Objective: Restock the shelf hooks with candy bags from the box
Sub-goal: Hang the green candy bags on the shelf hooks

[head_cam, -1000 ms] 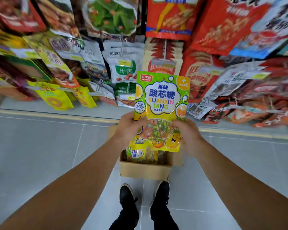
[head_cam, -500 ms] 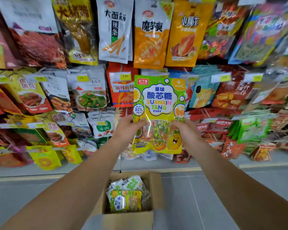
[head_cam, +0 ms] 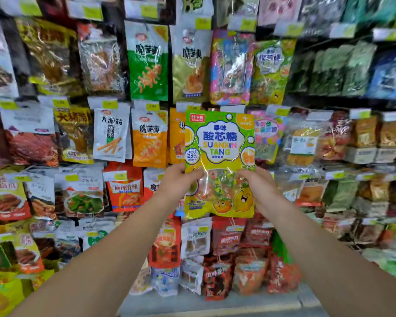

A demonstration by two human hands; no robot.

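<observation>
Candy bag up in front of the rack, upright, long axis vertical, print facing the person. Left hand grips its left edge low down, thumb curled over the clear window; right hand pinches the right edge at the same height, fingers wrapped behind. Both hold at the bag's lower half, so the top edge, the part that must meet a hook, stands clear above the fingers and nearer the rack than either hand. Neither hand looks closer to the target than the other; they sit level.

Up and slightly right hangs a matching green-yellow bag in the row above, so I'd judge that is the hook wanted. That means the bag has to travel upward and forward, top first. I can't make out the hang hole on the held bag, nor the hook tip itself, too blurred.

The rack is packed wall to wall with hanging snack bags, price tags on each row. A strip of pale floor shows along the bottom edge. The box is not in sight.
</observation>
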